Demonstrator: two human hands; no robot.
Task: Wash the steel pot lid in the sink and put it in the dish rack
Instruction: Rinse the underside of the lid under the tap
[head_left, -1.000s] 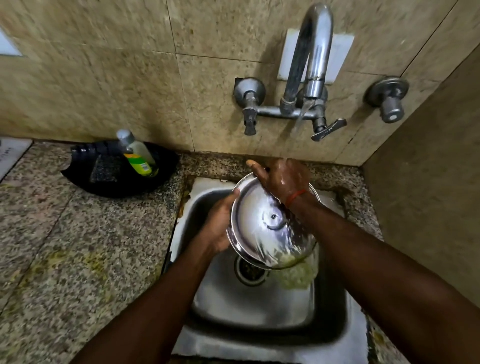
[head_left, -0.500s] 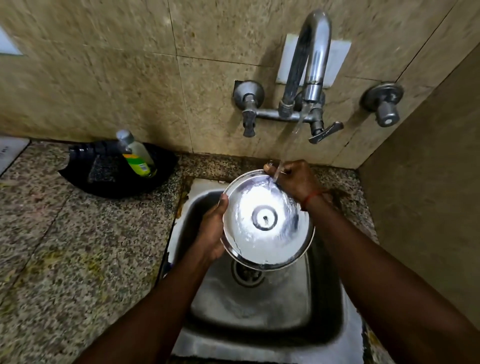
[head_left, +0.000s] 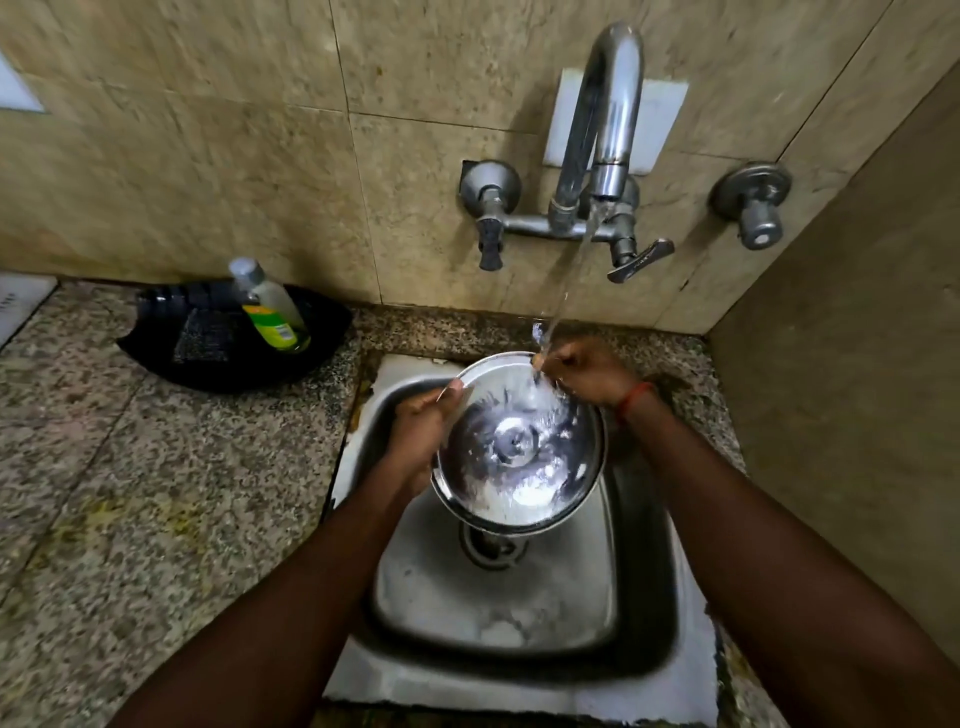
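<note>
You're rinsing: your left hand and right hand pinch the steel pot lid by its rim; next, rack it.

Speckled granite bench has a steel sink sunk into it on the right, plus a black tray at the back by the wall holding a tilted green-labelled bottle.

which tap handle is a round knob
The far-right wall knob, set apart from the faucet; its bar carries a left lever and a right lever.
</note>
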